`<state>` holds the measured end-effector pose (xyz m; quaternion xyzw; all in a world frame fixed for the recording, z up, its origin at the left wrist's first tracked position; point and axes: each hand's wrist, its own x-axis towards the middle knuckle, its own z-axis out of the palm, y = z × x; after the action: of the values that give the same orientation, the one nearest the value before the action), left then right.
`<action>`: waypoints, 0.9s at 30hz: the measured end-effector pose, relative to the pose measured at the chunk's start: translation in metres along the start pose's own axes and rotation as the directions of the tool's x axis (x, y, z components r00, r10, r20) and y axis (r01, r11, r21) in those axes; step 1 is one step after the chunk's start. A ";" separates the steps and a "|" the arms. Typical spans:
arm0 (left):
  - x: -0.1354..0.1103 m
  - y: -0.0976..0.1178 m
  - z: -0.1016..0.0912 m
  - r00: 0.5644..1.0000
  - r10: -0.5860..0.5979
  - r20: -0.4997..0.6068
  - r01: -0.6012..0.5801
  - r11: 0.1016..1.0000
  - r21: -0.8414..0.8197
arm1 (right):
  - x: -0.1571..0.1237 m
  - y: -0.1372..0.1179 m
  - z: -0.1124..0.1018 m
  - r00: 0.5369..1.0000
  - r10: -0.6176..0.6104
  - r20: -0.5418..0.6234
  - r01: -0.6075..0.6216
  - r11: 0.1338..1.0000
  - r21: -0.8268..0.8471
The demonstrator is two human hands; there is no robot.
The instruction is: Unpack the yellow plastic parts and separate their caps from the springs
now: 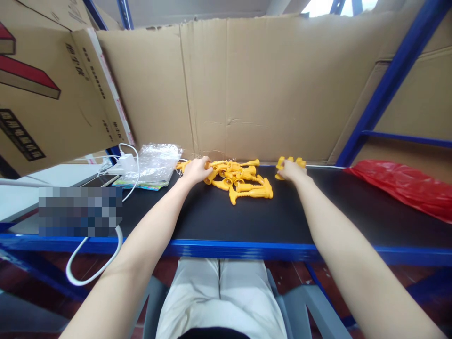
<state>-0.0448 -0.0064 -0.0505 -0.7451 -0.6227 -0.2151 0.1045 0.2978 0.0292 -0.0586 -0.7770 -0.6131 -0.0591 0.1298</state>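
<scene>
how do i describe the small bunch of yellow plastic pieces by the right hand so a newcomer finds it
Start at the black tabletop before the brown cardboard wall. Near its back edge a big heap of yellow plastic pieces lies at the left hand. The small bunch sits apart to the right, under the right hand.

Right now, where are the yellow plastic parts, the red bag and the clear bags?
yellow plastic parts (243, 181): head view, middle of the heap.
red bag (402, 188): head view, its crumpled middle.
clear bags (157, 162): head view, top of stack.
</scene>
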 end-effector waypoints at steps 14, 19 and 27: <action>0.001 -0.001 -0.001 0.999 -0.015 -0.040 0.015 1.000 -0.009 | 0.011 0.039 0.010 0.969 0.245 -0.009 -0.235 0.936 0.261; 0.001 -0.002 -0.004 0.992 -0.069 -0.102 0.065 0.997 -0.033 | 0.011 0.048 0.021 0.942 0.334 -0.021 -0.300 0.870 0.391; 0.005 -0.010 -0.001 0.977 -0.137 -0.165 0.123 0.988 -0.089 | 0.007 0.054 0.030 0.915 0.403 0.011 -0.369 0.825 0.428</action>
<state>-0.0545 -0.0002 -0.0480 -0.6851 -0.6499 -0.3088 0.1139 0.3497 0.0327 -0.0928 -0.8353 -0.4357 0.0712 0.3276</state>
